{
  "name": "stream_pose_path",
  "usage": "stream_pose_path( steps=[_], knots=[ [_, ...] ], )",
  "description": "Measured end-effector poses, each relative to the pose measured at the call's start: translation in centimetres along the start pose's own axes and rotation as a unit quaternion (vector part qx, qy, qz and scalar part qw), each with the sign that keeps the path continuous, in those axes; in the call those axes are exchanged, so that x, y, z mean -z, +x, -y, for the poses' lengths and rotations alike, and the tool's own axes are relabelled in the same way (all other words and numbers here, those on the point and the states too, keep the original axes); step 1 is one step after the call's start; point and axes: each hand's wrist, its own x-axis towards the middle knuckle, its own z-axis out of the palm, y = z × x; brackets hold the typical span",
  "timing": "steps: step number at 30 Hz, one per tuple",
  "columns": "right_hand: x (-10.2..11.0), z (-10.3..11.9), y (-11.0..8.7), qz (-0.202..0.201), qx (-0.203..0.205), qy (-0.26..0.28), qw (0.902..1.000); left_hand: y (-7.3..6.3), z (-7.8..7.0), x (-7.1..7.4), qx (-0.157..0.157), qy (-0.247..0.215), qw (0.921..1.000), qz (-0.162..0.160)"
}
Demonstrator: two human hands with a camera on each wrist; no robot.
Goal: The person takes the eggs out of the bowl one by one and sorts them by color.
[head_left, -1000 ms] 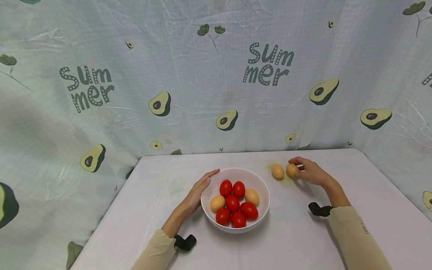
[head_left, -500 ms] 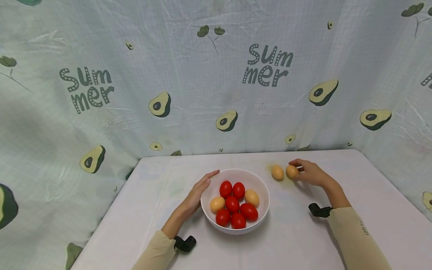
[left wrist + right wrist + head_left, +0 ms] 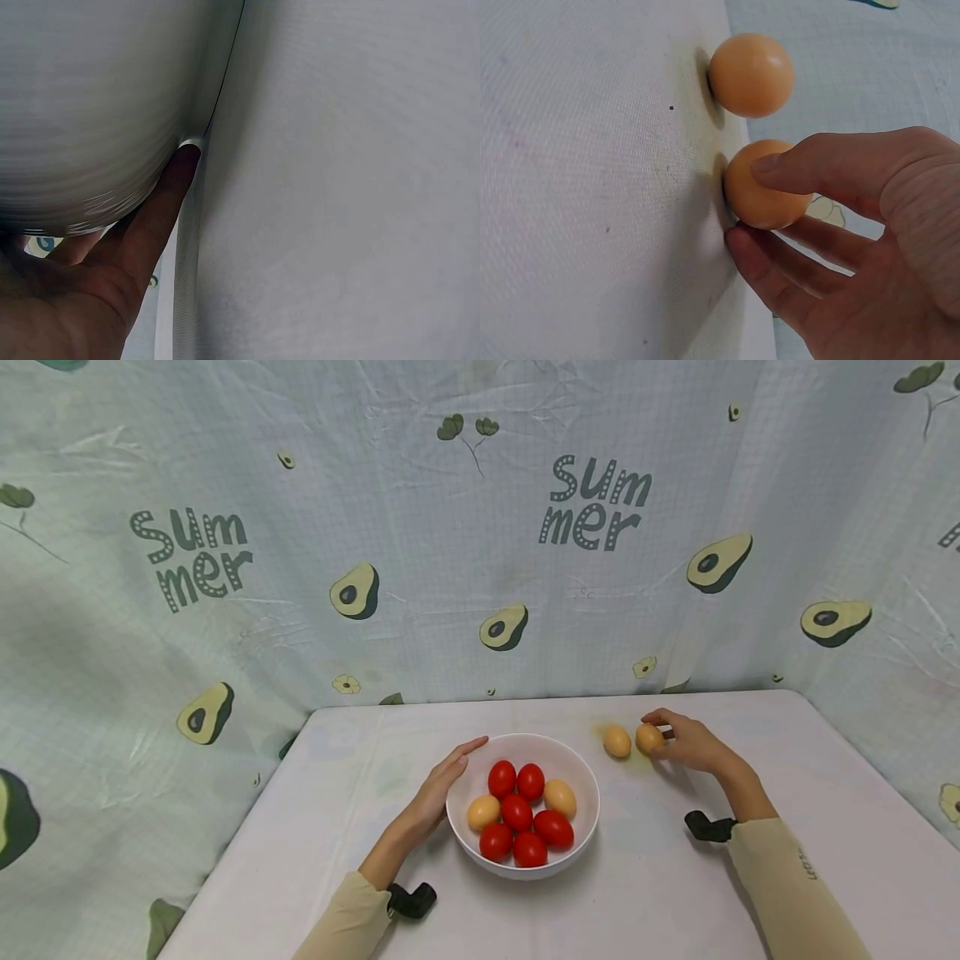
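A white bowl (image 3: pixel 470 777) stands mid-table, holding several glossy red egg-shaped pieces (image 3: pixel 516 812) and two light brown eggs (image 3: pixel 483 812). Against its left side my left hand (image 3: pixel 433 792) rests with long, nearly straight fingers; the left wrist view has the fingers (image 3: pixel 154 225) touching the bowl wall (image 3: pixel 90 112) low down. At the back right my right hand (image 3: pixel 693 743) holds a light brown egg (image 3: pixel 761 195) on the table, thumb on its surface and the other fingers around its far side. Beside it, apart, lies another brown egg (image 3: pixel 751 75), left of the held one in the head view.
The white-covered table (image 3: pixel 637 893) ends at a hanging cloth (image 3: pixel 420 527) printed with avocados and "summer". A yellowish stain (image 3: pixel 600 728) marks the cover near the two loose eggs. Black wrist mounts (image 3: pixel 411 900) sit at both sleeves.
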Motion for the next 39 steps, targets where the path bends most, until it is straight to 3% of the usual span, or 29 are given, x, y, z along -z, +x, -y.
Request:
stream_pose_path(
  steps=[27,39],
  knots=[
    [0.5,0.4,-0.4,0.011,0.015,-0.009,0.9998,0.0,0.1,0.1,-0.005,-0.006,1.0,0.003],
    [2.0,2.2,-0.9,-0.011,0.011,-0.049,0.9987,0.2,0.1,0.2,-0.007,-0.005,0.9999,0.006]
  ],
)
